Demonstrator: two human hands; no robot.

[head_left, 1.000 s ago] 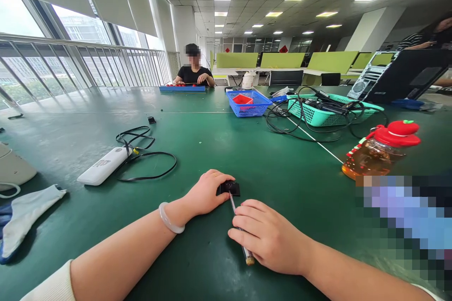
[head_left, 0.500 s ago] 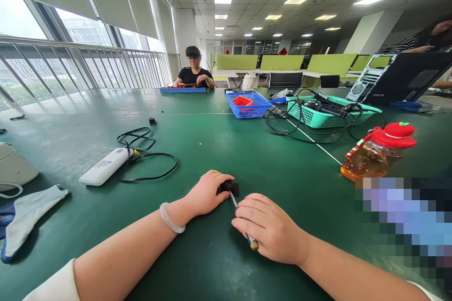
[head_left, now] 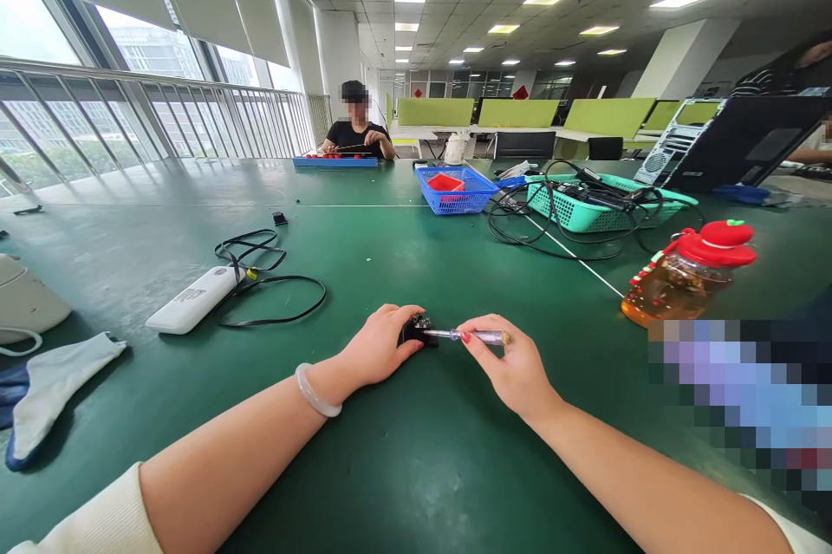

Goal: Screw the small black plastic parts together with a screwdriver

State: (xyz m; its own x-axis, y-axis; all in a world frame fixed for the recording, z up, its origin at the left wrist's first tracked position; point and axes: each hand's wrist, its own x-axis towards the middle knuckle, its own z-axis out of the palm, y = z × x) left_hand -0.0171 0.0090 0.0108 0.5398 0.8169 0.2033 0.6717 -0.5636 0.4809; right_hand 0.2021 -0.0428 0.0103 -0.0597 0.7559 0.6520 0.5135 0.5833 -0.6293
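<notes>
My left hand [head_left: 377,348] is closed around a small black part [head_left: 419,330], pinning it to the green table between thumb and fingers. Shiny bits show on top of this part, but its exact kind is unclear. In my right hand [head_left: 513,368] is a screwdriver [head_left: 481,335] with a clear purplish handle, pinched between thumb and fingers. The screwdriver lies nearly level, its metal tip pointing left and meeting the right side of the black part. The left fingers partly cover the part.
A white power strip [head_left: 195,301] with a looped black cable lies left, near a glove [head_left: 61,394]. Right stands a red-lidded bottle [head_left: 692,272]. Farther back are a blue basket [head_left: 458,200] and a teal basket [head_left: 585,214] with cables. Across the table sits a person [head_left: 357,133].
My right hand has swung up and right, turning the screwdriver from a steep slant to nearly level. My left hand keeps its hold on the black part.
</notes>
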